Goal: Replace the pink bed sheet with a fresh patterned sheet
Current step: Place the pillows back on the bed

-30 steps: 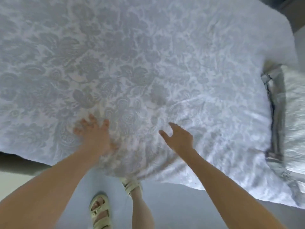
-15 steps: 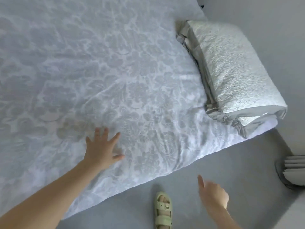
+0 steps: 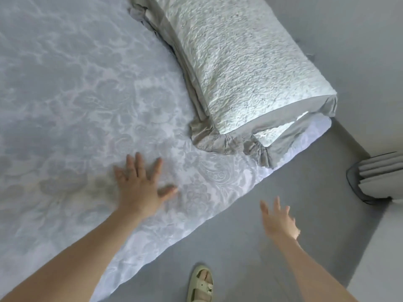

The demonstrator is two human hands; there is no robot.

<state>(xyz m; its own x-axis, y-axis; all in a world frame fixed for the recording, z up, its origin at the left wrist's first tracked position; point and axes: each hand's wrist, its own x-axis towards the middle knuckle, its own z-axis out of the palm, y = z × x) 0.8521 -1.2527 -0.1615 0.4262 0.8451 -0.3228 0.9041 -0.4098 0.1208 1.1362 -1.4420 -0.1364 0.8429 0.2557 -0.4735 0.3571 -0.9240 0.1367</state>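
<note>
Right hand lifted, spread; left hand still pressing patterned sheet.

Pale blue-grey floral patterned sheet; white-textured, grey-edged pillow; grey floor.

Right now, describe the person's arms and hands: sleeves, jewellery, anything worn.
No sleeves show. The left hand and right hand wear no glove, ring, watch or band that can be seen, though the right is blurred. A pale green buckled sandal shows below.

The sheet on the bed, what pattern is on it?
The sheet has pale grey-blue flowers and swirls; head view.
</note>
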